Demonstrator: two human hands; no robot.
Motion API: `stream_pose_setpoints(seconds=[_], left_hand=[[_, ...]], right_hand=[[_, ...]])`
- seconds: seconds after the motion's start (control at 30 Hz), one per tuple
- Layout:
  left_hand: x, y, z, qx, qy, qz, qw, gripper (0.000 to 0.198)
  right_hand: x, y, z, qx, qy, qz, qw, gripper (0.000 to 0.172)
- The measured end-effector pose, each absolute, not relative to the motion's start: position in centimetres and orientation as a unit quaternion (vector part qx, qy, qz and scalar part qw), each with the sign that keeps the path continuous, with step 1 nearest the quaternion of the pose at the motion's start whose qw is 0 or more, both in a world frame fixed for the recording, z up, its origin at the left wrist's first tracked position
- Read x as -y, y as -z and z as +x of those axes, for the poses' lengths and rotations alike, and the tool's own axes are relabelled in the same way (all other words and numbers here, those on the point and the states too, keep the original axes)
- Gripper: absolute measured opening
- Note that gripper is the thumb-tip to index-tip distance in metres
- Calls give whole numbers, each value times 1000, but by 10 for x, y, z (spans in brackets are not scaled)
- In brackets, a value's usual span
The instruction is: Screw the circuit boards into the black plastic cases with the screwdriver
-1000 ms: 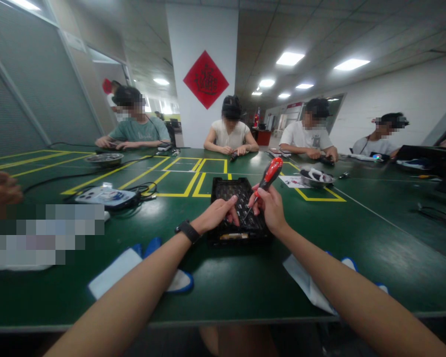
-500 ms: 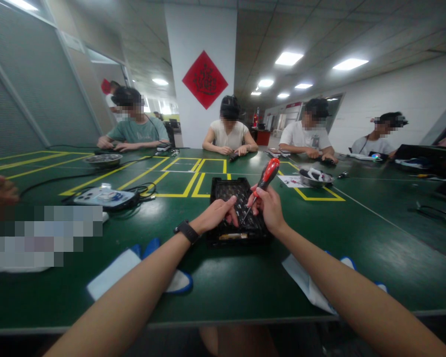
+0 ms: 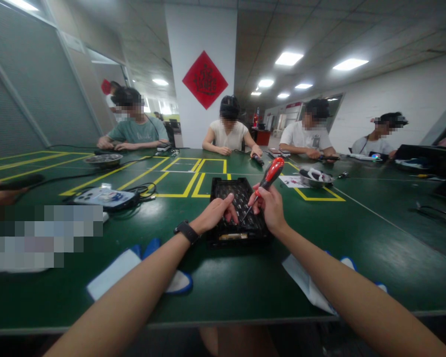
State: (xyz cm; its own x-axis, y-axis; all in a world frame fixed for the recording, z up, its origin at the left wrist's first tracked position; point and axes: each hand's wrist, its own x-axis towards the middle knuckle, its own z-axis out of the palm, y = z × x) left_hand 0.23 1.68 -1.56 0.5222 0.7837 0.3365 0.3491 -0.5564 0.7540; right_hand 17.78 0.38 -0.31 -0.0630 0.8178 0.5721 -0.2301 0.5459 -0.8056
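A red and black screwdriver (image 3: 273, 172) is gripped in my right hand (image 3: 270, 204). It tilts, handle up to the right and thin shaft down to the left. The shaft's tip reaches into a black tray (image 3: 240, 238) that carries rows of small light pieces too fine to name. My left hand (image 3: 221, 210) lies over the tray's left side, thumb apart from the fingers and fingertips down near the screwdriver tip. Nothing shows between those fingers, though their undersides are hidden.
White and blue gloves (image 3: 113, 272) lie under my left forearm, with another glove (image 3: 308, 282) under the right. A pale device with cables (image 3: 107, 197) is at left. A metal bowl (image 3: 315, 178) stands at right. Several people sit across the green table (image 3: 171, 223).
The screwdriver handle has shifted slightly right; my left hand is nearly unmoved. Across the table, a person's hand has moved right with a dark object. At far left, another person's hand shows a dark object.
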Motion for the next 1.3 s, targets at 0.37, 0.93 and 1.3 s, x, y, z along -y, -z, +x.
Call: stream_pose_setpoints(seconds=[0.37,0.93,1.3], left_hand=[[-15,14,2,-344,-338,816,319,78],[-15,14,2,-344,-332,821,313,78],[-14,14,1,-339,-314,825,324,77]], right_hand=[[-3,5,178,609,-419,-233,632,14],[-23,16,184,499,-474,-320,651,18],[-19,14,182,521,-459,-313,648,16]])
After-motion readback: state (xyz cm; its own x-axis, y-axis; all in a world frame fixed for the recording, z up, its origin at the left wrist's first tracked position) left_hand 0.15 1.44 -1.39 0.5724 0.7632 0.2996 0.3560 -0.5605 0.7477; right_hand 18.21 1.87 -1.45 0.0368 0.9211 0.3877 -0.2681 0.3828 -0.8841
